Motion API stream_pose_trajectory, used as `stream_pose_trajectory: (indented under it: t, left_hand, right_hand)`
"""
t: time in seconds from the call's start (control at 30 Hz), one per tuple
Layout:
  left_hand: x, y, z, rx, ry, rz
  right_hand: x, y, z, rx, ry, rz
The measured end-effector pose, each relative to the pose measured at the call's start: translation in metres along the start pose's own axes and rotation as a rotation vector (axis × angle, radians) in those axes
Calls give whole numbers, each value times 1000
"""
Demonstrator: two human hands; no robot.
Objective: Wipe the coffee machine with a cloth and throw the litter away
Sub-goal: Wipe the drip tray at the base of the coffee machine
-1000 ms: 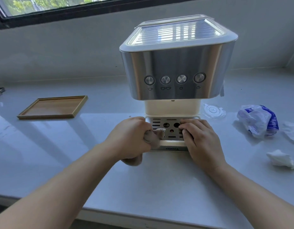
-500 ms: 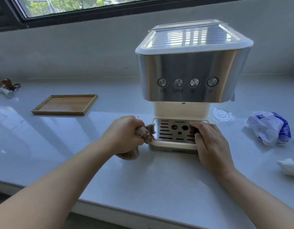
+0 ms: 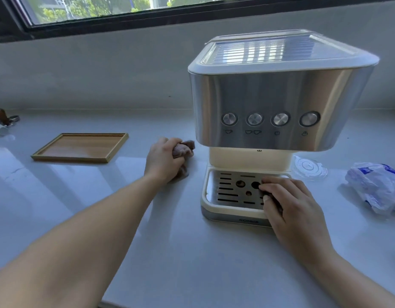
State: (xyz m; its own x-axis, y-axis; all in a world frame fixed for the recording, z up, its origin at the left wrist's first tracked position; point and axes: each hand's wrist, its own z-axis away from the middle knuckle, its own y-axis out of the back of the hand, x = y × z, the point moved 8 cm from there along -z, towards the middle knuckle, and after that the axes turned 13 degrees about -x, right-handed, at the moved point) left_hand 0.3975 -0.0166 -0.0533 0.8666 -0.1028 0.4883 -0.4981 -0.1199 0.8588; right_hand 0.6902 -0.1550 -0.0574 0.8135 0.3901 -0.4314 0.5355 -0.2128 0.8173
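Note:
A steel and cream coffee machine (image 3: 278,101) stands on the white counter, right of centre. Its perforated drip tray (image 3: 227,192) sticks out at the front. My left hand (image 3: 164,160) is closed on a bunched brownish cloth (image 3: 183,148), resting on the counter just left of the machine's base and apart from it. My right hand (image 3: 289,203) lies flat, fingers spread, on the right part of the drip tray. A crumpled white and blue plastic bag (image 3: 376,185) lies on the counter to the right. A clear plastic lid (image 3: 308,168) sits beside the machine's right side.
A shallow wooden tray (image 3: 81,147) lies on the counter to the left. Small items, one white tube among them (image 3: 2,123), sit at the far left edge. A grey wall and a window sill run behind the machine.
My left hand has pulled the cloth off the drip tray's left edge and moved it back and left onto the counter. My right hand stays on the tray. The view has shifted left.

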Motion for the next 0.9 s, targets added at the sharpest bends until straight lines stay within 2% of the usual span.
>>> stream_pose_trajectory:
  t: [0.07,0.2,0.4,0.47,0.53,0.6,0.73,0.9]
  left_hand:
    - [2,-16,-10,-104,-14,2]
    - [3,-21,0,-183,-40,17]
    - [11,-3,82,-159,-243,-42]
    - [10,9,100,-149,-204,65]
    - [15,23,99,-120,-118,280]
    - [31,33,91,-69,-132,351]
    - [71,14,83,-177,-263,124]
    - [80,-1,92,-280,-348,-95]
  right_hand:
    - [0,1,0,3,2,3]
    - [2,0,1,9,-2,-4]
    - [2,-1,1,29,-6,5]
    - [1,0,2,35,-6,8]
    - [2,0,2,29,-4,10]
    - [2,0,2,22,-10,12]
    - [1,0,1,16,-14,18]
    - [-1,0,1,12,-14,20]
